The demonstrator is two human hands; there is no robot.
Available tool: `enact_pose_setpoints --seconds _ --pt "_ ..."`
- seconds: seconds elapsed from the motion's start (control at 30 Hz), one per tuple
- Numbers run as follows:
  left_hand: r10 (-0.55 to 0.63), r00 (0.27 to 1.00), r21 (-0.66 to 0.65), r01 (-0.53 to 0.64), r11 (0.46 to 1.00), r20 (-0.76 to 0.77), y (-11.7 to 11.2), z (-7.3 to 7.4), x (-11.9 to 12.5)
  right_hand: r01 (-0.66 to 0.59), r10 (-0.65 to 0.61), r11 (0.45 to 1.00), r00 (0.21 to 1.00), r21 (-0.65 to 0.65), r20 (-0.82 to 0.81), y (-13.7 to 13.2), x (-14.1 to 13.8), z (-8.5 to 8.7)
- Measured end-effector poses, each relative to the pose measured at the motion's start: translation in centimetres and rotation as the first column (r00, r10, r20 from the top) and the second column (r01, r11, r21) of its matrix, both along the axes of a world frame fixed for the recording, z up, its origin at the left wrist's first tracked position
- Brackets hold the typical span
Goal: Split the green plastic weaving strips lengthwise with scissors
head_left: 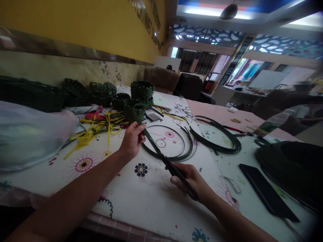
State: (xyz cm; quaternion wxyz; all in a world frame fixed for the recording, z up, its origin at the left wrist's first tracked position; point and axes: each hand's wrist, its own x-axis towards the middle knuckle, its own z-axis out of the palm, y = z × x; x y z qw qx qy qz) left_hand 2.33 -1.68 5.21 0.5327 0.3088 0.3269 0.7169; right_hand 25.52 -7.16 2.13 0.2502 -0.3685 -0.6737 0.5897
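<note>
Dark-green, flat, plastic-looking strip (138,118), pinched by left hand (132,139), may slip if right hand (199,183), clasping black elongated tool (182,179), jerks.

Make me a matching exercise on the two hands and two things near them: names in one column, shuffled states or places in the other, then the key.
1. left hand
2. right hand
3. yellow strips
4. black slab

A. lying flat, right of the right hand
B. gripping a dark tool
C. in a loose heap, left of the left hand
D. pinching a dark green strip

Pairs: 1-D, 2-B, 3-C, 4-A
</note>
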Motion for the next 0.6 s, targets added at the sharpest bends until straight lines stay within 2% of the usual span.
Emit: enact_pose_setpoints --seconds 0.17,0.4,0.6 --pt "0.038 0.999 -0.026 -0.037 0.999 0.036 0.6 0.4 -0.9 -0.001 0.001 1.0 1.0 0.003 0.005 0.0 0.0 -0.5" --pt "0.038 0.999 -0.012 -0.038 0.999 0.038 0.1 0.4 -0.4 0.014 -0.013 0.997 1.0 0.081 -0.015 0.1 0.0 -0.5" --pt "0.003 0.997 -0.072 0.002 0.997 0.075 -0.4 0.8 -0.1 -0.097 0.09 0.994 0.987 -0.041 -0.132 0.5 0.7 -0.4"
